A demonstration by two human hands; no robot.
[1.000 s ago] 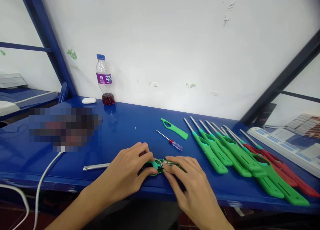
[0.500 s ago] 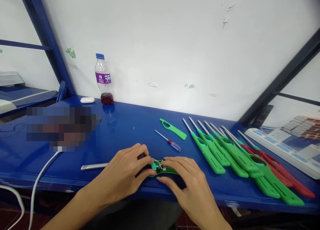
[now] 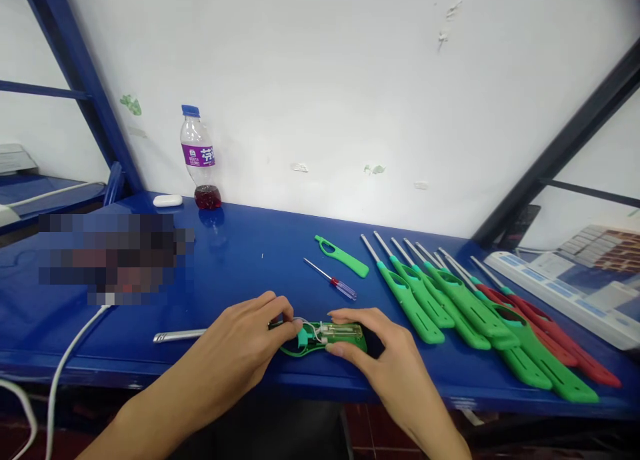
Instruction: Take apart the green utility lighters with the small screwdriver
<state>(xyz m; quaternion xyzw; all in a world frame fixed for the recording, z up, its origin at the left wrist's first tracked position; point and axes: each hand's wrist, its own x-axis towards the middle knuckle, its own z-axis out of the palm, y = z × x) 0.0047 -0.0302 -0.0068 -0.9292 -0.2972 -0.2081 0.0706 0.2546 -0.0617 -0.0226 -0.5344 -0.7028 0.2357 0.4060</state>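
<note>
The metal tube (image 3: 180, 336) of the opened lighter (image 3: 320, 344) points left along the tabletop (image 3: 235, 273) edge, passing out of sight behind the left hand (image 3: 250, 337). That hand grasps the lighter's front end, thumb beside the turquoise trigger (image 3: 303, 339); its exact pinch is hidden. The lighter's long axis runs left to right, bridging both hands. Rightward, the clear tank (image 3: 343, 330) lies nearer the right hand (image 3: 393, 353), whose thumb and forefinger grasp the handle from opposite long sides, crosswise to that axis.

Near, the gas lighter (image 3: 349, 341) is green with a teal trigger (image 3: 303, 339); far left, the bottle (image 3: 202, 175) has a blue cap (image 3: 191, 111) and purple label (image 3: 196, 155).
</note>
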